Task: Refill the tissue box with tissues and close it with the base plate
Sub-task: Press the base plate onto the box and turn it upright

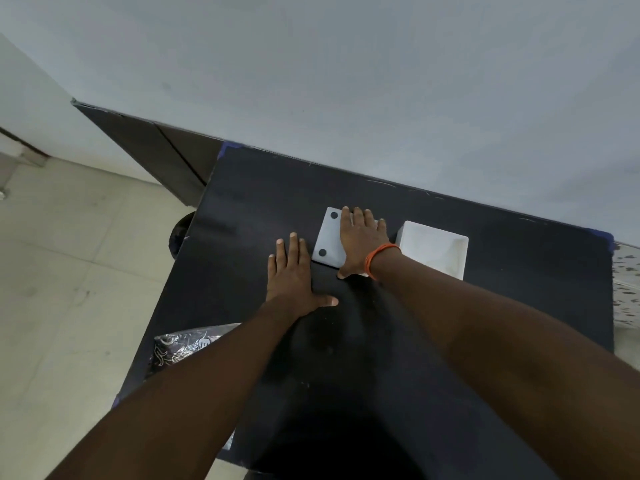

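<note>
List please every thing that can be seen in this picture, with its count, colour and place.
base plate: 1, white with two dark round pads showing, flat on the table at centre, partly under the right hand.
tissue box: 1, white, open side up, on the table right of the base plate; inside looks empty.
tissue packet: 1, shiny silver and black wrapper, at the table's left edge, partly hidden by the left forearm.
table: 1, black top, against the wall.
wall: 1, pale grey, behind the table.
floor: beige tiles, at left.
left hand: 1, flat on the table, left of the base plate.
right hand: 1, pressed flat on the base plate.
wristband: 1, orange, on the right wrist.
</note>
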